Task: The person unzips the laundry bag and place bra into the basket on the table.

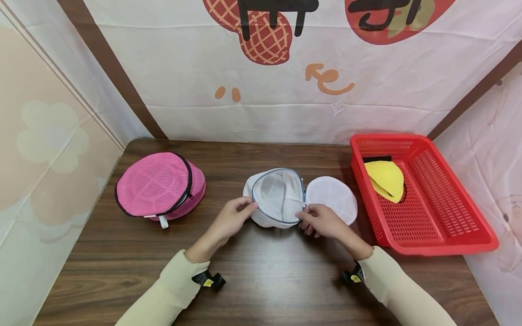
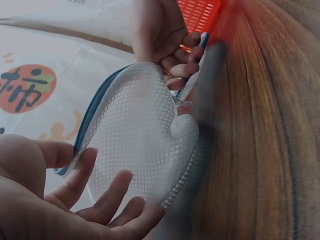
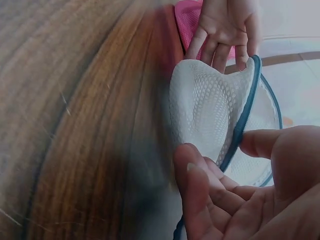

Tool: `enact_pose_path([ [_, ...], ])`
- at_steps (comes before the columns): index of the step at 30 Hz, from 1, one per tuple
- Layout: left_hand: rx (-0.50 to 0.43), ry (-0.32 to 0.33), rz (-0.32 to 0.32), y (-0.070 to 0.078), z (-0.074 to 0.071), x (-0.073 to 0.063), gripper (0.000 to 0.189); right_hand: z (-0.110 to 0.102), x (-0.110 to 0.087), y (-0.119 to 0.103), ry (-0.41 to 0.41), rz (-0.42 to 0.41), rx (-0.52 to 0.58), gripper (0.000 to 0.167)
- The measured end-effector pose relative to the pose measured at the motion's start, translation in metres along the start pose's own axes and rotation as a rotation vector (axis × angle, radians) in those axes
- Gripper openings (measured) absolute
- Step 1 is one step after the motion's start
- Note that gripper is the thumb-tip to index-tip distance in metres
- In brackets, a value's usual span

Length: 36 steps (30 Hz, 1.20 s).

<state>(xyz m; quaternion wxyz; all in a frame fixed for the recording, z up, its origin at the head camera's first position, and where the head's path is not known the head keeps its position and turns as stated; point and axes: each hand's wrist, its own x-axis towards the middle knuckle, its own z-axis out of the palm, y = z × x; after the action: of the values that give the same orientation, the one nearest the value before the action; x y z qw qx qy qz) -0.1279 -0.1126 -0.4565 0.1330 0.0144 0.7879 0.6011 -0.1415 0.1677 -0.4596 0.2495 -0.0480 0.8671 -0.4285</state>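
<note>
A round white mesh laundry bag (image 1: 270, 192) with a blue-grey zipper edge lies unzipped at the middle of the table. Its flat round lid (image 1: 332, 199) is folded out to the right. My left hand (image 1: 229, 221) pinches the left side of the rim between thumb and forefinger. On the opposite side, my right hand (image 1: 321, 221) pinches the rim near where the lid joins. Seen from the left wrist, the mesh wall (image 2: 135, 115) bulges between both hands. In the right wrist view, the zipper edge (image 3: 245, 112) runs between the thumb and fingers of my right hand.
A pink mesh laundry bag (image 1: 157, 183) with black trim stands at the left. A red plastic basket (image 1: 465, 217) at the right holds a yellow folded item (image 1: 386, 178) and something black beside it. A printed cloth (image 1: 261, 117) hangs behind the wooden table (image 1: 261, 280).
</note>
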Motion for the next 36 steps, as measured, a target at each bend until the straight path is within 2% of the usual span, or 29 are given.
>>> enact_pose_path([
  [14,-0.039,0.04,0.029,0.009,0.0,0.037,0.022,-0.024,0.034,-0.009,0.047,0.003,0.002,0.036],
  [24,-0.154,0.028,-0.021,0.012,-0.007,0.068,0.028,-0.034,0.056,-0.017,0.086,0.008,0.039,0.039],
  [30,-0.162,0.051,-0.008,0.015,-0.006,0.088,0.032,-0.04,0.069,-0.022,0.123,0.035,0.079,0.041],
  [36,-0.13,0.067,-0.011,0.019,-0.005,0.105,0.034,-0.047,0.084,-0.021,0.144,0.052,0.142,0.041],
])
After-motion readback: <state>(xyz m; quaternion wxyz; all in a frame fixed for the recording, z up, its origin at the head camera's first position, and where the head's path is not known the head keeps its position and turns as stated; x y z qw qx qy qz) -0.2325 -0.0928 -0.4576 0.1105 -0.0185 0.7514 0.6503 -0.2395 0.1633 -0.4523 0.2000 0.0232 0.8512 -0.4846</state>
